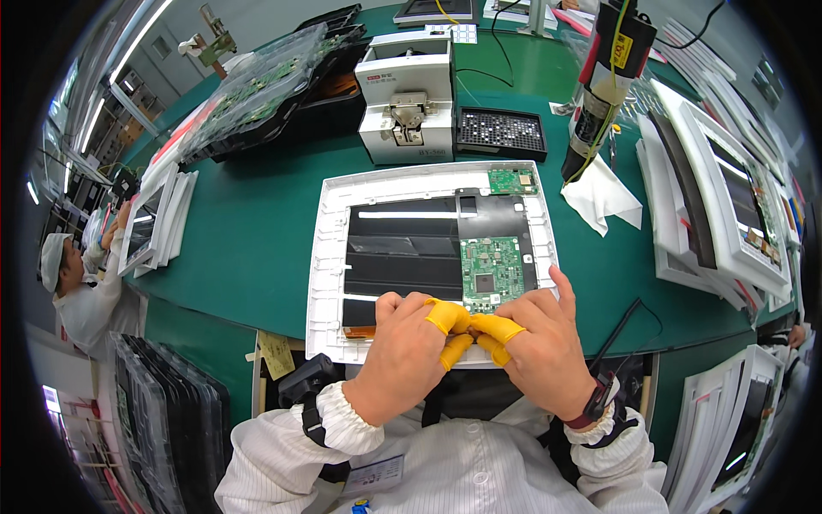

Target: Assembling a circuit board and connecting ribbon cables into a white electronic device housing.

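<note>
1. At the far left, a person in white cap and coat (94, 300) sits by the near-left edge of the desk (257, 248); on that edge leans a stack of white frames (175, 214).
2. Below them, beside the desk, stand stacked black trays (175, 411) with clear covers.
3. Toward the desk's far-left corner, more black trays lie piled, topped by a clear cover (282, 73) over green boards.
4. The white housing (328, 257) lies at the middle of the desk's near edge, carrying a dark panel (402, 218).
5. The left hand (396, 355) reaches over the housing's near edge, its yellow-covered thumb and finger bent together; what they pinch, if anything, is hidden.
6. Behind the housing stands a white machine (372, 94) with a metal mechanism on its front.
7. Right of the housing's centre sits a green circuit board (505, 257); a smaller green board (512, 182) is at its far-right corner.
8. The right hand (548, 351) meets the left, yellow-covered fingertips closed in; one outer finger is extended. Its grip cannot be told either.
9. Beyond the housing's far-right corner lies a black parts tray (501, 154).
10. Farther right are a dark cylindrical tool (591, 120), a white cloth (606, 199) and, along the desk's right edge, stacked white-framed panels (711, 206).
</note>
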### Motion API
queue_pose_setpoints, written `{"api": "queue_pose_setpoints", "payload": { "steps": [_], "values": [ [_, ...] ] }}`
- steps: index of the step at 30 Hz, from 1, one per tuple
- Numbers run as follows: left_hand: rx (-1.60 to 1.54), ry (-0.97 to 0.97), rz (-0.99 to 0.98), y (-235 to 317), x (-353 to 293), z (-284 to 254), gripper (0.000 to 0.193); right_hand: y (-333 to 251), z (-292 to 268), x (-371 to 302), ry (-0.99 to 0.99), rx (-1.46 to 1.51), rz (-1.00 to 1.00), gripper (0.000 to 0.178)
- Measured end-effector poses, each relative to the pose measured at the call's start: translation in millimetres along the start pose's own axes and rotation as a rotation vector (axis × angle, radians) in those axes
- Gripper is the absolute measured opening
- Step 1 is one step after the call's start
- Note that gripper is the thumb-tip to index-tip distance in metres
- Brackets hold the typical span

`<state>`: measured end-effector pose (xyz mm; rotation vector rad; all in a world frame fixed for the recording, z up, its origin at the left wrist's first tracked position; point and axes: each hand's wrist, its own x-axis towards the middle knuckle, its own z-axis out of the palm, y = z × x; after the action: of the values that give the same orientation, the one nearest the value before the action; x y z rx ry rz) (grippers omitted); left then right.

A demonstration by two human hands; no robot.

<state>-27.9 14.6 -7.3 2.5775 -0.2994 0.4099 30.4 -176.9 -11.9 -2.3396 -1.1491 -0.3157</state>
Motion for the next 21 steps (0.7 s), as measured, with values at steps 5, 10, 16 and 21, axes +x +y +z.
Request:
{"api": "queue_pose_setpoints", "payload": {
  "steps": [5, 10, 16, 21],
  "values": [
    [-0.04, -0.041, 0.037, -5.4, 0.8, 0.0, 0.022, 1.5, -1.4, 1.8, -0.022, 0.067, 0.031, 0.021],
    [-0.007, -0.137, 0.05, -7.3, -0.1, -4.2, 0.026, 0.4, -1.2, 3.5, -0.061, 0.095, 0.018, 0.018],
    [-0.015, -0.127, 0.039, -5.2, -1.8, -3.9, 0.022, 5.2, -2.1, -0.4, -0.123, 0.065, -0.022, 0.023],
    [-0.019, -0.141, 0.061, -6.9, -2.9, -4.9, 0.02, 2.7, -2.7, 0.6, -0.089, 0.065, 0.008, 0.025]
  ]
}}
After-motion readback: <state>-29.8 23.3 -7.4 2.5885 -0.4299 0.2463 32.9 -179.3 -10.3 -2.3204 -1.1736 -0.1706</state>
